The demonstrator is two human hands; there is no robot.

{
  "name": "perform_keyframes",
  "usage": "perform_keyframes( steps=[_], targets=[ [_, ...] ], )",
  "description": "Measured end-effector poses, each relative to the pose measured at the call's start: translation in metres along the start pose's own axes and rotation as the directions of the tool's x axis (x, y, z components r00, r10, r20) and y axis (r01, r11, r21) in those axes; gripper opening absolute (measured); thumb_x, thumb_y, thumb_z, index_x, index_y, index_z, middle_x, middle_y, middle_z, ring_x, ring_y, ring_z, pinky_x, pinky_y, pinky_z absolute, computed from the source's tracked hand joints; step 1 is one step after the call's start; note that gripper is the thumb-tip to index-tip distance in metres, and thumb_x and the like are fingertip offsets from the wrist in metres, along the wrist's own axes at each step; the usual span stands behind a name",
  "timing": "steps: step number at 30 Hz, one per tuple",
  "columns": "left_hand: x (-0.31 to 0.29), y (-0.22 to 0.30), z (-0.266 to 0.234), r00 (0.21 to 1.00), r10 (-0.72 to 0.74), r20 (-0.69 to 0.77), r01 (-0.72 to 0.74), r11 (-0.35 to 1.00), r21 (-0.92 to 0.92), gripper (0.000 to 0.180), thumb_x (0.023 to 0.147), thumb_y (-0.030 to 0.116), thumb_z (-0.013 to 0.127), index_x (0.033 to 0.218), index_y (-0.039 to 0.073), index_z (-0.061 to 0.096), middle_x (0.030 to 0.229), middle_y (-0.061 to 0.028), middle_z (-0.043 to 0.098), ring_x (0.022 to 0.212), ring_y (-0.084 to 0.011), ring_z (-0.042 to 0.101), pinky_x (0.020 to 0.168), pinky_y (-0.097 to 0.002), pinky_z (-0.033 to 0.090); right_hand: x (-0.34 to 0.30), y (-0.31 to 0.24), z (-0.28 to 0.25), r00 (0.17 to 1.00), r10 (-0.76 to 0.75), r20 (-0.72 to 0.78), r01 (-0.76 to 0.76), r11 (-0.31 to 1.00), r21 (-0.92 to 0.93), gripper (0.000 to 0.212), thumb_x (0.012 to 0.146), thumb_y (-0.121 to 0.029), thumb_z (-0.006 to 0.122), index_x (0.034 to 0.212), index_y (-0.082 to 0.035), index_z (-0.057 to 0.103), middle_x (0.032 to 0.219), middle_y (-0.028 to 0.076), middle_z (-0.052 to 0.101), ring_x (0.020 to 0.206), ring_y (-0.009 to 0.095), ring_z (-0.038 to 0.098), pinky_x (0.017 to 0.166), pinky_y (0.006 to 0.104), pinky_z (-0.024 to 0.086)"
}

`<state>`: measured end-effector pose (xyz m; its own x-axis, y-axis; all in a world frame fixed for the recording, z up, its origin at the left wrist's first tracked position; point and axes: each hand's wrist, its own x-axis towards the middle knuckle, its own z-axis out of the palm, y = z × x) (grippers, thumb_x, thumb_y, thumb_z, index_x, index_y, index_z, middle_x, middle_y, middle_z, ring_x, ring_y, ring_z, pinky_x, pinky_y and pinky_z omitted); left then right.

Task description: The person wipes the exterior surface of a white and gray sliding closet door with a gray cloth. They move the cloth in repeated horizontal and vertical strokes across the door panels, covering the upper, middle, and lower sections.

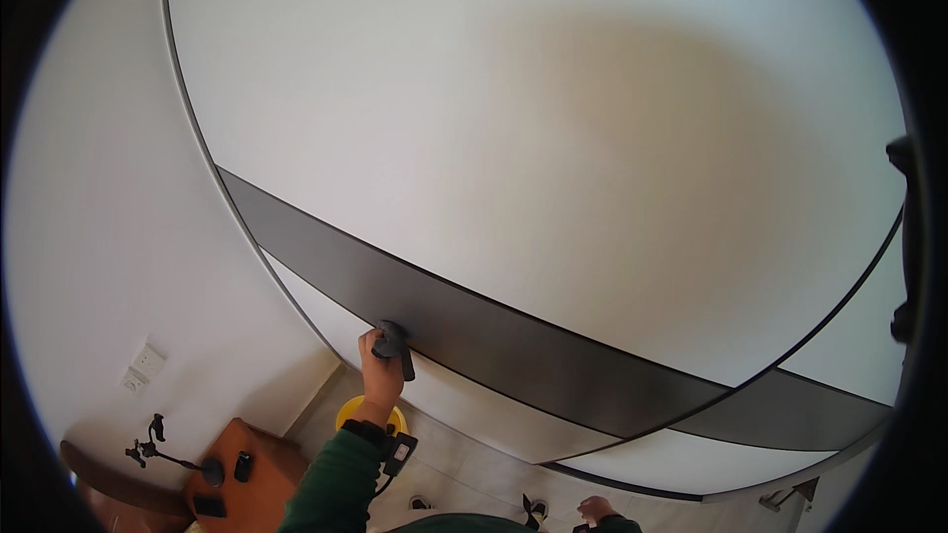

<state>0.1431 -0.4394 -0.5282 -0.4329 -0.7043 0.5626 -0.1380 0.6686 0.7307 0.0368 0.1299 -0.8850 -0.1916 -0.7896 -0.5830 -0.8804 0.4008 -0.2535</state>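
My left hand point(380, 371) reaches up and forward from a green sleeve, its fingers closed around a bunched dark grey cloth point(394, 340). The cloth is against the lower edge of a grey band point(474, 321) that crosses a large white panel door point(553, 138). One end of the cloth hangs below the fingers. A dark strap with a small boxed device point(399, 452) and a cable sits at my left wrist. Low at the bottom edge, my right hand point(596, 509) hangs by my side, fingers curled, with nothing visible in them.
Partly behind my left forearm, a yellow bucket point(350, 409) stands on the floor. An orange-brown stool or box point(262, 464) holds a phone point(209, 506), a small black device point(243, 466) and a black stand point(212, 472). A brown chair point(118, 489) is beside it. Wall sockets point(143, 365) are at left.
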Motion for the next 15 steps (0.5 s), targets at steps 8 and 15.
perform_keyframes(
  steps=[8, 15],
  targets=[
    [0.141, 0.058, -0.065, 0.909, 0.309, -0.28, -0.334, 0.942, -0.043, 0.036, 0.078, -0.007, 0.054, 0.113, 0.0, 0.05, 0.116, -0.015, 0.047, 0.107, -0.0348, 0.047, 0.097, -0.0377, 0.036, 0.062, -0.192, -0.101, 0.925, 0.329, 0.19, -0.343, 0.511, 0.788, 0.028, 0.082, -0.03, 0.062, 0.103, -0.012, 0.065, 0.105, 0.006, 0.065, 0.1, 0.022, 0.061, 0.076, 0.0339, 0.053],
    [0.027, 0.052, -0.029, 0.714, 0.662, 0.228, -0.683, 0.73, 0.02, 0.032, 0.067, 0.001, 0.061, 0.096, 0.014, 0.064, 0.113, -0.0086, 0.051, 0.109, -0.0344, 0.046, 0.092, -0.0434, 0.041, 0.073, -0.132, -0.028, 0.918, 0.328, -0.225, -0.203, 0.873, 0.443, 0.015, 0.082, -0.02, 0.057, 0.095, -0.014, 0.063, 0.098, 0.006, 0.063, 0.099, 0.024, 0.058, 0.079, 0.0355, 0.051]
  ],
)
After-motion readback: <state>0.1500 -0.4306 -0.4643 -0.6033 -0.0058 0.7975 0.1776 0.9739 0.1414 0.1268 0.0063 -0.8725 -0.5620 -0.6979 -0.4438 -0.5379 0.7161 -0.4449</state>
